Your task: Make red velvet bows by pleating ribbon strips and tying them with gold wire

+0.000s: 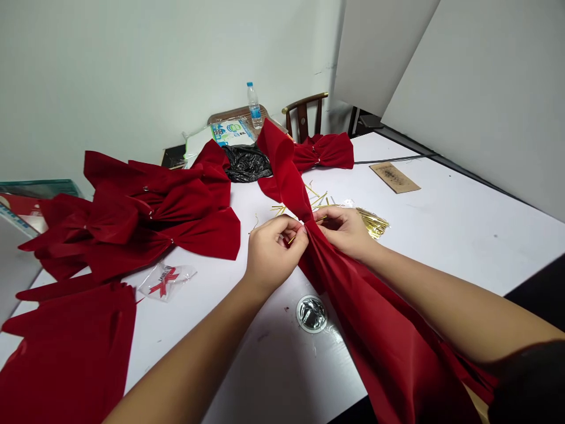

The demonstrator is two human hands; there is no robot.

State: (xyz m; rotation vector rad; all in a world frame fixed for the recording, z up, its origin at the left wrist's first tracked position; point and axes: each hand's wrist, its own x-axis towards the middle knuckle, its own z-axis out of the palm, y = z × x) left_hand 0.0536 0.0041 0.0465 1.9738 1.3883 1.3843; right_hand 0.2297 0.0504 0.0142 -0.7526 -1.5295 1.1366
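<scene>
A long piece of red velvet fabric (375, 312) stretches from the lower right over the table, gathered narrow between my hands. My left hand (276, 244) is closed at the left of the gather, its thumb and forefinger pinching a gold twist tie (291, 239). On the other side, my right hand (342, 229) pinches at the same gather, with a gold strip showing by its fingertips. Beyond the gather, the fabric stands up in a loop. Loose gold twist ties (320, 199) and a clear packet of them (373, 222) lie just past my right hand.
Finished-looking red bows (154, 206) are piled at the left, above folded red fabric (75, 353). A clear plastic bag (165, 281), a round table grommet (311, 314), a cardboard piece (395, 177) and a black plastic bag (247, 164) are around. A water bottle (254, 107) stands behind.
</scene>
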